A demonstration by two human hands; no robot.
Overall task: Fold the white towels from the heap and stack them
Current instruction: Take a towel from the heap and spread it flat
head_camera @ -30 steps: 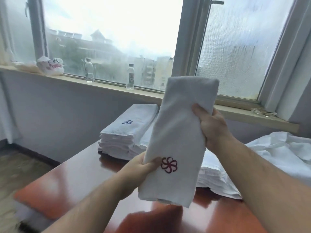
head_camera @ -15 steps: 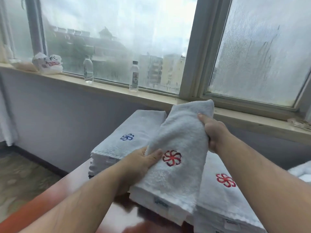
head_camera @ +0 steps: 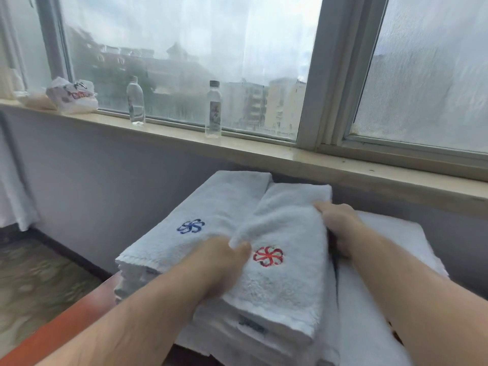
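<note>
A folded white towel with a red flower mark lies on top of a middle stack of folded towels. My left hand grips its left edge, thumb on top beside the mark. My right hand grips its far right edge, fingers curled under the fold. To the left stands another stack whose top towel bears a blue flower mark. A further white stack sits to the right, partly hidden by my right forearm.
The stacks rest on a red-brown table against a grey wall. On the windowsill behind stand two clear bottles and a white plastic bag. Patterned floor shows at lower left.
The red-marked towel has come down from being held upright in the air to lying flat on the middle stack. Both hands went down with it, still gripping its edges.
</note>
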